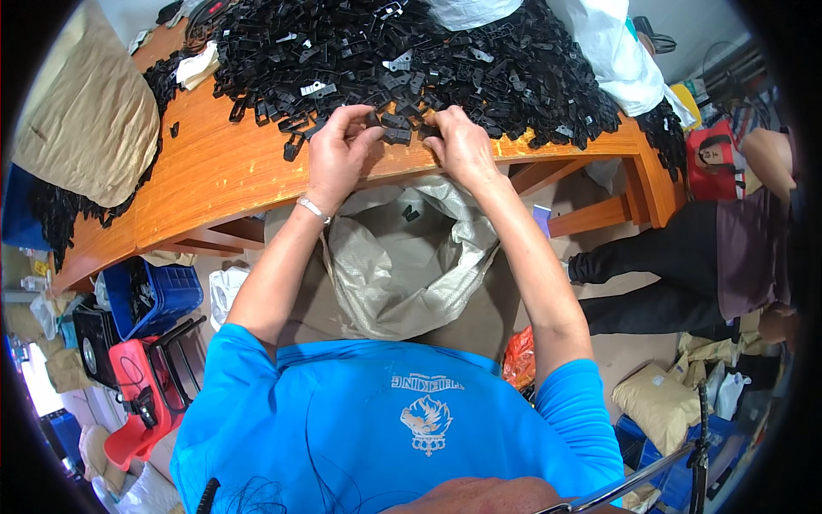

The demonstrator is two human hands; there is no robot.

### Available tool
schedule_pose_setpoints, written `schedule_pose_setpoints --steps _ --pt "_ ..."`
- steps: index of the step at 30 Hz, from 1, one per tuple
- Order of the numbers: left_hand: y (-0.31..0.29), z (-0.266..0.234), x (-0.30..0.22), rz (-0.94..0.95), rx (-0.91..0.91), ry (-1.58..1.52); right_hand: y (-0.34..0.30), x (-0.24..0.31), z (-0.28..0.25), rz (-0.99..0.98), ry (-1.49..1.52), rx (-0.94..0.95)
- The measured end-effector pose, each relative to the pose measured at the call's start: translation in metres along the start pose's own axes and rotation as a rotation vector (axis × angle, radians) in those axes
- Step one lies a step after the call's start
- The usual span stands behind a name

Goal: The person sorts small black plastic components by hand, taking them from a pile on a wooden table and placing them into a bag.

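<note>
A large heap of small black plastic parts [342, 64] covers the far side of the wooden table [201, 171]. At the heap's near edge, my left hand [341, 154] is closed, thumb and forefinger pinching a small black plastic part [373, 121]. Opposite it, my right hand [465, 150] pinches another small black part [427, 131], partly hidden by the fingers. A few loose black parts lie between both hands. Below them, on my lap, an off-white woven sack [377, 283] gapes, with a couple of dark parts [411, 212] inside.
A tan sack [86, 111] stands on the table's left, and white bags [612, 56] rest at the right. On the floor at left are a blue crate [158, 300] and a red chair [133, 385]. Another person in dark trousers [659, 278] stands at right, near a red bag [715, 163].
</note>
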State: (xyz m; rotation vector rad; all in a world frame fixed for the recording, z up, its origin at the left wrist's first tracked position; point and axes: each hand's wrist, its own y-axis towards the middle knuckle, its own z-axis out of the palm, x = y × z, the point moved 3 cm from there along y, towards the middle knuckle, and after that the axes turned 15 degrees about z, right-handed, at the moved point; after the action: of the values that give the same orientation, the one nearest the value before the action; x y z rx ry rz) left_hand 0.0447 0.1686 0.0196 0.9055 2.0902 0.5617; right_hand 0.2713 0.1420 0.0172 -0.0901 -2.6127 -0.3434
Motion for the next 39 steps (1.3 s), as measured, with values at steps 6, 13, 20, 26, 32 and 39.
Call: schedule_pose_setpoints --steps 6,13,20,26,32,39 --pt "-0.039 0.022 -0.004 -0.566 -0.206 -1.284 -0.044 0.044 -0.022 0.062 0.541 -0.064" --pt "-0.046 0.018 -0.029 -0.55 -0.117 -1.243 -0.067 0.055 -0.022 0.046 0.614 0.008" --pt "-0.071 0.03 -0.037 -0.417 -0.058 -0.995 -0.095 0.048 0.003 -0.028 0.456 -0.057" --pt "-0.104 0.042 -0.041 -0.485 0.148 -0.786 -0.132 0.019 0.046 0.345 0.56 0.208" --pt "-0.138 0.052 -0.041 -0.433 0.5 -0.581 -0.149 -0.017 0.057 0.378 0.412 0.478" --pt "-0.019 0.017 -0.033 0.15 0.062 0.028 -0.046 -0.046 -0.025 0.114 0.043 -0.194"
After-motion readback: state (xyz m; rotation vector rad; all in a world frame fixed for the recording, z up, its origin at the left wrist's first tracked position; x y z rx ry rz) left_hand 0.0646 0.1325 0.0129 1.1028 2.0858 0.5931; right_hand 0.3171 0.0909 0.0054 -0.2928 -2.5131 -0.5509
